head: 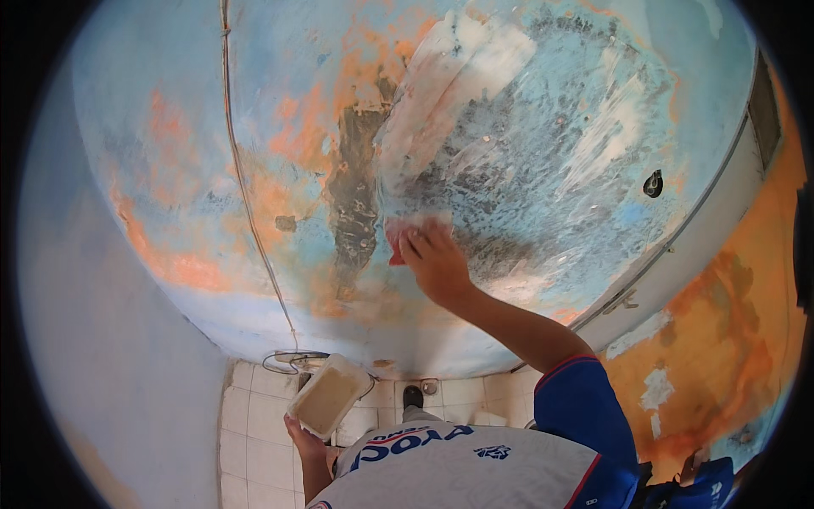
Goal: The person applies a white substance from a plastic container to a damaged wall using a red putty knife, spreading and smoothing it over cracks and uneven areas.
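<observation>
With fingers bent over it, my right hand (440, 264) presses a flat reddish scraper or pad (400, 238) against the wall (292, 184), whose blue and orange paint is patchy and worn. The tool's exact kind is partly hidden by the fingers. Pale filler-like smears (439, 95) and dark grey scuffed areas surround and rise above this hand. Down at the lower left, my left hand (306, 440) holds a whitish rectangular plastic tub (327, 396) by its lower left edge. Inside the tub is a beige material.
A cable (245, 191) runs down the wall to looped wires (296, 361) behind the tub. White floor tiles (254, 439) lie below, with my dark shoe (413, 397) near the wall's base. An orange wall (712, 331) stands at right, and a blue bag-like item (693, 487) is at lower right.
</observation>
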Demonstrator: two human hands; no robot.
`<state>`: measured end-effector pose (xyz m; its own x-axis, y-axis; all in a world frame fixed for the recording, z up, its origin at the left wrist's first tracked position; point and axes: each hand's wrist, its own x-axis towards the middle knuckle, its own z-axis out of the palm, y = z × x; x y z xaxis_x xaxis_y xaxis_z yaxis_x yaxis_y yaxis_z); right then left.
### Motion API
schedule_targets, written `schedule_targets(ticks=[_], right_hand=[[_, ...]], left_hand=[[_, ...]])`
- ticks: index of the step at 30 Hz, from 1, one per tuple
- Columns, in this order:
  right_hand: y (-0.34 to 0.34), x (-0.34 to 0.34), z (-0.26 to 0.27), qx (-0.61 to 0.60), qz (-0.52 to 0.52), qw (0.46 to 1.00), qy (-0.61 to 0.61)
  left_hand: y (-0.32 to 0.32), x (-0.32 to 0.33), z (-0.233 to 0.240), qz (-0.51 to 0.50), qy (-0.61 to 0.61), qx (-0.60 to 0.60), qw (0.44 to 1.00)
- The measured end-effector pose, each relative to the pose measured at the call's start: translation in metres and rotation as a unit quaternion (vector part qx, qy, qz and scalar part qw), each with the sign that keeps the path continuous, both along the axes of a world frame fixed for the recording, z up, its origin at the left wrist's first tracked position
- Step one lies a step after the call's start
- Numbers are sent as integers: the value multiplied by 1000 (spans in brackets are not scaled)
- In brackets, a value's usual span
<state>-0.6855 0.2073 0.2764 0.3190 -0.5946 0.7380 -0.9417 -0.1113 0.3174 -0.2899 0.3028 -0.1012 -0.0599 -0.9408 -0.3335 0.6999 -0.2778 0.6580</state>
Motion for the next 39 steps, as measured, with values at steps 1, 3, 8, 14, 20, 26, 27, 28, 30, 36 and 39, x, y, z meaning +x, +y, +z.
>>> schedule_targets(ticks=[1, 3, 8, 14, 20, 26, 27, 28, 30, 36, 39], right_hand=[[6, 3, -6, 69, 13, 996, -56], [11, 11, 22, 112, 30, 984, -132], [24, -23, 220, -270, 31, 960, -64], [-23, -39, 149, -207, -70, 975, 40], [-4, 11, -42, 64, 7, 997, 31], [8, 8, 133, -101, 113, 981, -120], [7, -5, 170, -174, 85, 976, -104], [-4, -21, 206, -283, 57, 957, -41], [-26, -38, 228, -350, 0, 937, 17], [-63, -11, 78, -161, -31, 986, 14], [-36, 9, -59, 61, 6, 998, 5]], left_hand=[[2, 2, -3, -1, -9, -14, 1000], [6, 8, -7, -1, -30, -42, 999], [17, 17, 28, -21, -65, 23, 997], [2, 12, 20, -3, -55, -18, 998], [2, 1, 8, 8, -7, -40, 999], [13, 20, 14, 16, -31, -17, 999], [13, 22, 7, 10, -48, -12, 999], [13, 19, 8, 12, -57, 6, 998], [15, 16, 20, 28, -79, 39, 996], [2, 17, -12, 19, -24, -2, 1000], [-1, -2, 10, 1, -20, 3, 1000]])
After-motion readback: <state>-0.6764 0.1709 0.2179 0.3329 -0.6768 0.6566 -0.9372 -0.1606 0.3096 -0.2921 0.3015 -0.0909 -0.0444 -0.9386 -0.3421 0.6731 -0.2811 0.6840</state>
